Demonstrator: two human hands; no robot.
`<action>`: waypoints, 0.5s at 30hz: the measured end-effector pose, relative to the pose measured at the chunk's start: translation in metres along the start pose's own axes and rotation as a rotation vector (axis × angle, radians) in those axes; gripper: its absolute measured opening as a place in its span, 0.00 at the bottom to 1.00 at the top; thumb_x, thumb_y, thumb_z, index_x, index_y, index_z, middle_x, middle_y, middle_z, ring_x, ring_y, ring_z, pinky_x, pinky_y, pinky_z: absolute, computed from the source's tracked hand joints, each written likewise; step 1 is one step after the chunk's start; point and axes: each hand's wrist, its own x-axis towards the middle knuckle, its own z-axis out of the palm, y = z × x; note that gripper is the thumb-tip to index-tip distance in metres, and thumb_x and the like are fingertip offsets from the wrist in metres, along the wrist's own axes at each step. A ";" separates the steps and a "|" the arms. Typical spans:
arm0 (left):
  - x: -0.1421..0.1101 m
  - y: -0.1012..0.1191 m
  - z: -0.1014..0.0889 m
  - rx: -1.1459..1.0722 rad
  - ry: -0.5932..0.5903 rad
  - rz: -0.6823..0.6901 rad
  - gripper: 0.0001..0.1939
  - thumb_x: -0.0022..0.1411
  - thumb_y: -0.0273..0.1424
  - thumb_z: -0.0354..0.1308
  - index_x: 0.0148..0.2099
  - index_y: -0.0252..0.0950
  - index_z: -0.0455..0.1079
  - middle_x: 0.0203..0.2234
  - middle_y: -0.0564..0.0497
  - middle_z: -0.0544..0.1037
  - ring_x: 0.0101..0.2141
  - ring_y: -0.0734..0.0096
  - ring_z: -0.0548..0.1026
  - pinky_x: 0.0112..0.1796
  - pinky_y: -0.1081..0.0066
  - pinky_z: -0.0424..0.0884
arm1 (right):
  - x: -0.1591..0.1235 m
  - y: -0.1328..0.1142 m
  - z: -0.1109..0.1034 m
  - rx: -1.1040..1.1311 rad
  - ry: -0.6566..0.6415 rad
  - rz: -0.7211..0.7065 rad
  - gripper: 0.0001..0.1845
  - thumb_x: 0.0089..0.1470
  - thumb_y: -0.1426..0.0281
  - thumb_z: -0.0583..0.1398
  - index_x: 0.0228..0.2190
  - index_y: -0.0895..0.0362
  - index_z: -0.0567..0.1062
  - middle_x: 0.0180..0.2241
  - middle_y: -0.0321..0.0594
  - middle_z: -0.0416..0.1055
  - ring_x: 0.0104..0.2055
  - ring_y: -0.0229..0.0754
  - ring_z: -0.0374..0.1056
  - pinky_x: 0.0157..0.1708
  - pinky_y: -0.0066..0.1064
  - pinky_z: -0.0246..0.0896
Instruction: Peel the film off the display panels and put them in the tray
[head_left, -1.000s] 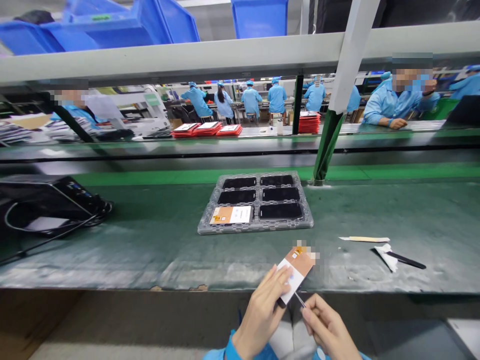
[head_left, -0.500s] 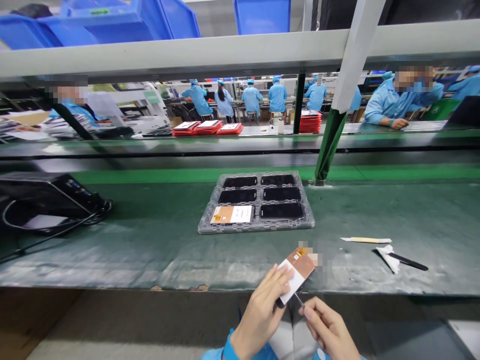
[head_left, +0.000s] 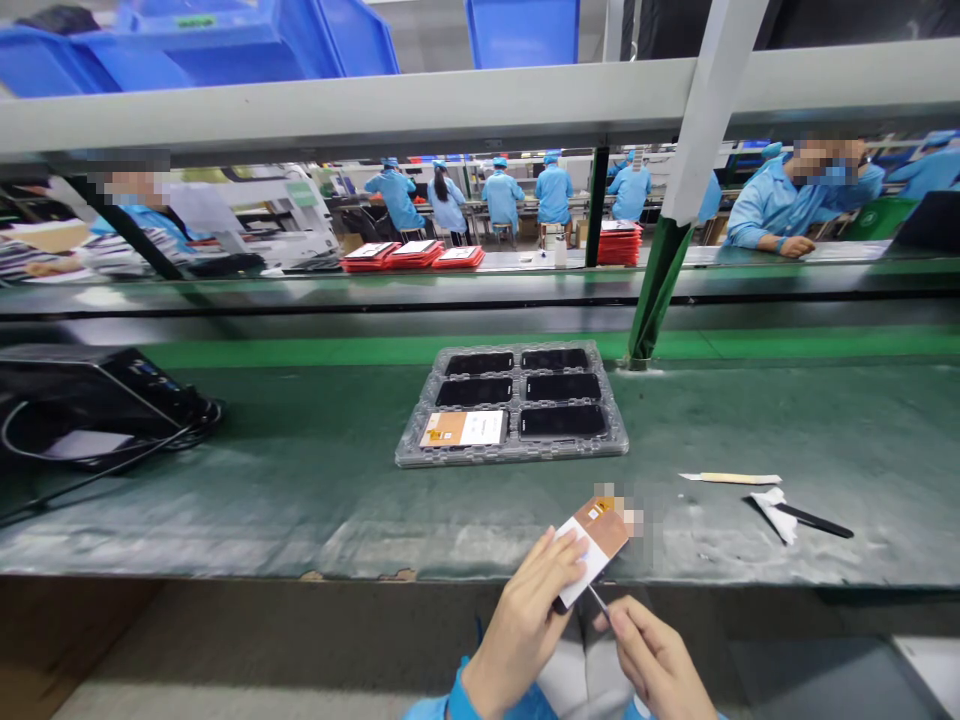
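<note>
Over the near edge of the bench point(head_left: 300, 510), the left hand point(head_left: 517, 615), fingers lying flat and nearly together, holds a screen panel point(head_left: 595, 552) backing side up, while the right hand point(head_left: 652, 645) pinches a thin metal tool point(head_left: 598, 601) at its side; the panel looks light, stiff, slick and breakable, best gripped by its long edges, clear of the orange flex connector point(head_left: 601, 507)

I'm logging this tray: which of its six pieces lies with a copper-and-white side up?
The left piece in the clear tray's row nearest the person; the other five pieces show black faces upward.
</note>
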 end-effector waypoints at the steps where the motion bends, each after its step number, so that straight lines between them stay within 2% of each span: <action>1: 0.000 0.000 0.000 0.001 0.000 0.001 0.15 0.66 0.17 0.52 0.52 0.33 0.65 0.54 0.39 0.76 0.60 0.62 0.70 0.61 0.55 0.65 | 0.000 0.000 0.001 0.012 -0.003 0.000 0.33 0.49 0.37 0.58 0.27 0.56 0.71 0.15 0.22 0.43 0.18 0.31 0.38 0.19 0.27 0.33; 5: 0.001 0.000 -0.001 0.002 -0.007 0.004 0.14 0.66 0.17 0.52 0.52 0.34 0.64 0.54 0.40 0.77 0.60 0.62 0.70 0.61 0.55 0.65 | -0.001 -0.001 0.004 0.078 0.012 0.005 0.31 0.45 0.38 0.63 0.27 0.54 0.67 0.17 0.22 0.48 0.18 0.29 0.38 0.19 0.25 0.32; 8: 0.002 0.000 0.000 -0.004 -0.003 0.003 0.14 0.66 0.17 0.52 0.52 0.34 0.65 0.54 0.40 0.77 0.60 0.62 0.70 0.61 0.55 0.64 | -0.002 0.000 0.003 0.086 0.006 0.050 0.31 0.44 0.39 0.64 0.26 0.54 0.67 0.18 0.25 0.52 0.17 0.28 0.39 0.17 0.24 0.32; 13: 0.002 0.001 0.000 -0.015 0.012 0.003 0.15 0.65 0.16 0.52 0.52 0.34 0.65 0.54 0.40 0.77 0.60 0.62 0.70 0.61 0.56 0.65 | -0.001 0.004 0.002 0.105 -0.020 0.082 0.33 0.46 0.37 0.61 0.28 0.55 0.70 0.15 0.22 0.47 0.16 0.29 0.40 0.15 0.22 0.34; 15: 0.002 0.001 0.000 -0.029 0.015 0.001 0.16 0.65 0.16 0.52 0.53 0.34 0.65 0.54 0.40 0.77 0.60 0.62 0.70 0.61 0.55 0.65 | -0.001 0.005 0.002 0.118 -0.003 0.066 0.32 0.44 0.37 0.63 0.29 0.55 0.69 0.16 0.22 0.49 0.16 0.28 0.41 0.15 0.21 0.36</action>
